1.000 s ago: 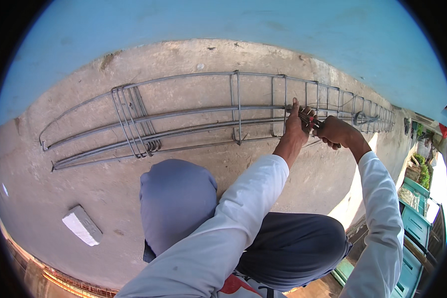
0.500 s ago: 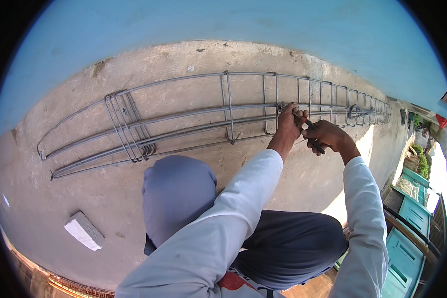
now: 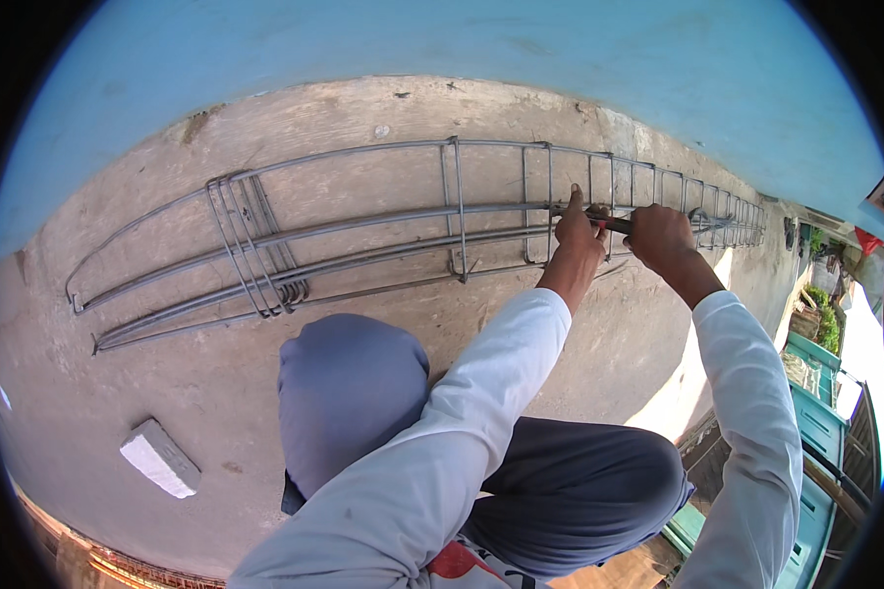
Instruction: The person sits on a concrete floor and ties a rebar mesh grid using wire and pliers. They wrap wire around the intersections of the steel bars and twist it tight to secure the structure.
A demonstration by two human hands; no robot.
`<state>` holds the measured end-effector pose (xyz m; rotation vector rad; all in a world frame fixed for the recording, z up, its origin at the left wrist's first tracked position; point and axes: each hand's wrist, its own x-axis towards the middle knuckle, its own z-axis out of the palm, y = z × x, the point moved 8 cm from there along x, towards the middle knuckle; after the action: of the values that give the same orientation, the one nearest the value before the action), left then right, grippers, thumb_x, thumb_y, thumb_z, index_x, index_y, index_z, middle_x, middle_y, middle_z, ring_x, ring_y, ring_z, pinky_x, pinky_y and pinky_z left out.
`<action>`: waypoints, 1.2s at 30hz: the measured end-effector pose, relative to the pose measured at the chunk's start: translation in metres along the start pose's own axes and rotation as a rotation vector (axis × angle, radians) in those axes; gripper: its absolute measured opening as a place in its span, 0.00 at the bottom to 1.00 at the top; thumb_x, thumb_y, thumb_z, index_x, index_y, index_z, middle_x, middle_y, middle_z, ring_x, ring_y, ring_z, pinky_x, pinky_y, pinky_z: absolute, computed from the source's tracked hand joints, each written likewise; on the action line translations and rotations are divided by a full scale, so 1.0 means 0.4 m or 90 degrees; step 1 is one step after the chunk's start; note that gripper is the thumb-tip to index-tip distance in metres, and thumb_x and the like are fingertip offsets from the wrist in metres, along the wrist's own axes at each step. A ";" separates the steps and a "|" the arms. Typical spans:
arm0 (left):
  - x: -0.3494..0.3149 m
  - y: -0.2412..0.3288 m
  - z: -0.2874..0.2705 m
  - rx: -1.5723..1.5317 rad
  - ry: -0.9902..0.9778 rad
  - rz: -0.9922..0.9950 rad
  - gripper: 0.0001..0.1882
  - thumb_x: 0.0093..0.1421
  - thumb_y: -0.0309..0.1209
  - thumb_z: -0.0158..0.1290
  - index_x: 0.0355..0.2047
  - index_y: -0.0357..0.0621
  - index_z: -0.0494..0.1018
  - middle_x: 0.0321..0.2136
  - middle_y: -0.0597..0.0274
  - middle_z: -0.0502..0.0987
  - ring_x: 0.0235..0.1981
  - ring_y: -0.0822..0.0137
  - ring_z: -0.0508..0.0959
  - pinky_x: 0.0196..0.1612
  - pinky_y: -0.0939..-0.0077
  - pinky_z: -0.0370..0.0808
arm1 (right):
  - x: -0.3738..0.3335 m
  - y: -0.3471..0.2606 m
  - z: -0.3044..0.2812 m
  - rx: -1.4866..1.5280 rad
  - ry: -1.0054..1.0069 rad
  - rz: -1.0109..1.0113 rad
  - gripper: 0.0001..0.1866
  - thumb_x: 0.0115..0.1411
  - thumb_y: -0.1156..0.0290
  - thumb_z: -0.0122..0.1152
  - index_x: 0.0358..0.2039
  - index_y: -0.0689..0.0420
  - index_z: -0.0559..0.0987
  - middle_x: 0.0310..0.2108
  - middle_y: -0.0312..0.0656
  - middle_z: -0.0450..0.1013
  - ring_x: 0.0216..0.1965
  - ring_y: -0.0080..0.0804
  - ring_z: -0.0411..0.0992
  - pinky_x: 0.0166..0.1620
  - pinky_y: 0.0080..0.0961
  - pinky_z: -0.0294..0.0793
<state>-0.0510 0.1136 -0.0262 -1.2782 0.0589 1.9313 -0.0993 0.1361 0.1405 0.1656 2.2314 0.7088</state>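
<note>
A long rebar cage [image 3: 363, 229] of grey steel bars and stirrups lies on the concrete floor in front of me. My right hand [image 3: 661, 239] is closed around the handles of pincers [image 3: 614, 225], dark with a bit of red, held almost level and pointing left. Their jaws meet the cage at a crossing of a long bar and a stirrup. My left hand [image 3: 578, 239] is closed at that same crossing, thumb pointing up, beside the pincer jaws. What its fingers pinch is hidden. Several loose stirrups [image 3: 244, 245] hang bunched on the cage's left part.
A blue wall [image 3: 442, 39] runs along the far side. A pale block [image 3: 162, 458] lies on the floor at lower left. Coiled wire [image 3: 702, 221] rests on the cage further right. My bent knees are close to the near bars. Turquoise crates [image 3: 817, 422] stand at right.
My right hand has moved up and right, swinging the pincers from a downward slant to nearly level. My left hand has shifted slightly right, its thumb now raised.
</note>
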 end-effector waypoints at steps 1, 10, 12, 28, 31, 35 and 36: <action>-0.014 -0.006 -0.020 0.030 -0.002 0.002 0.18 0.67 0.53 0.55 0.40 0.52 0.70 0.30 0.64 0.75 0.34 0.65 0.76 0.38 0.67 0.75 | 0.001 0.013 0.019 0.042 -0.033 0.007 0.11 0.61 0.61 0.65 0.31 0.57 0.82 0.32 0.48 0.81 0.38 0.38 0.83 0.39 0.39 0.81; -0.035 -0.011 0.012 -0.075 -0.237 -0.026 0.17 0.71 0.46 0.51 0.43 0.44 0.67 0.37 0.56 0.78 0.35 0.60 0.81 0.45 0.59 0.83 | -0.061 -0.005 0.120 0.698 -0.402 0.110 0.17 0.58 0.60 0.72 0.23 0.60 0.78 0.16 0.40 0.73 0.16 0.36 0.74 0.22 0.38 0.76; -0.018 -0.001 0.015 -0.102 -0.189 -0.039 0.17 0.73 0.43 0.47 0.41 0.40 0.67 0.35 0.54 0.77 0.33 0.60 0.81 0.46 0.61 0.86 | -0.034 -0.004 0.055 0.371 -0.201 0.017 0.12 0.58 0.67 0.69 0.36 0.60 0.78 0.28 0.41 0.75 0.32 0.37 0.78 0.37 0.45 0.78; -0.024 0.002 -0.018 -0.085 -0.193 -0.049 0.13 0.73 0.40 0.48 0.42 0.42 0.68 0.33 0.57 0.75 0.33 0.62 0.79 0.41 0.60 0.85 | -0.089 -0.045 0.120 0.846 -0.417 0.093 0.16 0.60 0.62 0.69 0.36 0.63 0.77 0.24 0.45 0.76 0.21 0.36 0.77 0.26 0.34 0.75; -0.034 -0.003 -0.003 -0.106 -0.104 -0.047 0.11 0.75 0.34 0.42 0.42 0.38 0.66 0.31 0.56 0.72 0.31 0.60 0.78 0.42 0.58 0.86 | -0.054 -0.003 0.064 0.418 -0.085 -0.020 0.19 0.58 0.61 0.70 0.42 0.62 0.77 0.31 0.50 0.78 0.28 0.45 0.79 0.34 0.42 0.79; -0.061 -0.019 0.032 -0.099 -0.039 -0.081 0.13 0.76 0.38 0.40 0.43 0.40 0.65 0.34 0.54 0.72 0.32 0.57 0.77 0.40 0.60 0.80 | -0.056 0.028 0.061 0.161 0.130 -0.026 0.15 0.60 0.61 0.67 0.38 0.61 0.79 0.28 0.49 0.79 0.30 0.48 0.80 0.36 0.44 0.79; -0.063 -0.015 0.024 -0.096 -0.026 -0.082 0.14 0.76 0.39 0.39 0.43 0.40 0.65 0.34 0.53 0.72 0.32 0.56 0.77 0.39 0.61 0.78 | -0.049 0.027 0.059 0.139 0.159 -0.021 0.14 0.61 0.61 0.66 0.36 0.60 0.79 0.27 0.48 0.79 0.30 0.47 0.80 0.36 0.43 0.79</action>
<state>-0.0502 0.1073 0.0007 -1.3060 -0.1885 1.8778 -0.0699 0.1489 0.1461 0.1546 2.5438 0.4893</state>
